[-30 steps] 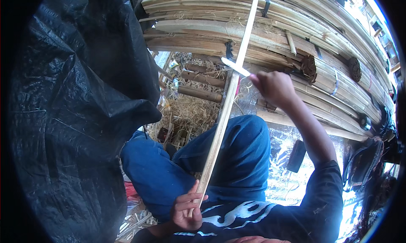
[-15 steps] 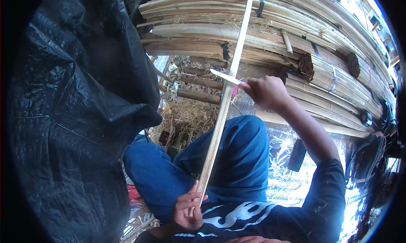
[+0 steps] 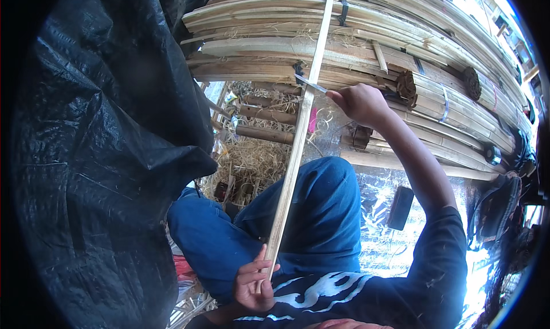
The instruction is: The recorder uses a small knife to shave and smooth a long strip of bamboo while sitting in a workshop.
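A long pale wooden strip (image 3: 293, 163) slants from my lap up over the stacked wood at the top. My left hand (image 3: 254, 283) grips its near end by my shirt, the fingers wrapped round it. Farther along, my right hand (image 3: 362, 104) is closed on a knife; its handle is hidden in the fist. The knife blade (image 3: 310, 83) lies across the strip, touching it or just over it. A small pink object (image 3: 313, 120) shows beside the strip, below the knife, with thin curled shavings (image 3: 325, 122) next to it.
Bundles of wooden slats (image 3: 258, 45) are stacked at the top, with tied bundles (image 3: 467, 114) to the right. A black tarp (image 3: 109, 157) hangs on the left. Shavings (image 3: 252, 157) cover the ground beyond my knees. A dark flat object (image 3: 400, 208) lies at my right.
My right hand has moved farther up the strip with the knife, away from my body. The pink object is more exposed now. My left hand stays in place.
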`<state>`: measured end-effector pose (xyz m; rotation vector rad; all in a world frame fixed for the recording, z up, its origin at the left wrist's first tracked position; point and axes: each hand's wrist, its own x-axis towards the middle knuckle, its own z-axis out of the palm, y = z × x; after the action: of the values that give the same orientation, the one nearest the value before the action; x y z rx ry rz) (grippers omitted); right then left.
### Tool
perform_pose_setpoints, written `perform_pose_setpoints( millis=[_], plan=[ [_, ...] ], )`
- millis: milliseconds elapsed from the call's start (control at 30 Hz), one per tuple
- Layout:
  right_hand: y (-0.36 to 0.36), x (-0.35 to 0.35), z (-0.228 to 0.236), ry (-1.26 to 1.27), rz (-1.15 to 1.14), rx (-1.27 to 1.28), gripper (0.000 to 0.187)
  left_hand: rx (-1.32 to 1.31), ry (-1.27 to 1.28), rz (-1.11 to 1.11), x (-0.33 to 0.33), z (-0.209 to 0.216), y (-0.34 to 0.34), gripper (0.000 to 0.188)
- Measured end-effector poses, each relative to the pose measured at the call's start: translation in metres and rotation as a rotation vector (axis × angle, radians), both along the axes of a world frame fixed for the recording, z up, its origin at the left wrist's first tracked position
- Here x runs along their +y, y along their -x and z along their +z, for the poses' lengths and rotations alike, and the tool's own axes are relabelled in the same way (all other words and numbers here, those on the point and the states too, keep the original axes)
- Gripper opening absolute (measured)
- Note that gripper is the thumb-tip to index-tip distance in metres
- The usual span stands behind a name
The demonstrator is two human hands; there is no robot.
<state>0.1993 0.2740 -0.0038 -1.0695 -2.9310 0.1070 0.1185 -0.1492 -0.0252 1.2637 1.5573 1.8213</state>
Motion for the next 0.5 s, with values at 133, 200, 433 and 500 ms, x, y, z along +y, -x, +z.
perform_pose_setpoints(
  millis=[133, 200, 433, 500],
  plan=[
    [0.008, -0.020, 0.008, 0.209, 0.011, -0.006, 0.063, -0.002, 0.001, 0.006, 0.001, -0.002, 0.002, 0.022],
    [0.006, -0.012, 0.013, 0.230, -0.056, -0.019, 0.063, -0.030, 0.000, 0.012, 0.001, -0.001, 0.000, 0.022],
    [0.011, -0.020, 0.012, 0.349, -0.048, 0.016, 0.068, -0.037, 0.008, 0.022, 0.001, 0.000, 0.001, 0.021],
    [0.011, -0.016, 0.005, 0.391, -0.062, 0.015, 0.070, -0.034, 0.010, 0.021, 0.001, 0.000, 0.001, 0.021]
  ],
)
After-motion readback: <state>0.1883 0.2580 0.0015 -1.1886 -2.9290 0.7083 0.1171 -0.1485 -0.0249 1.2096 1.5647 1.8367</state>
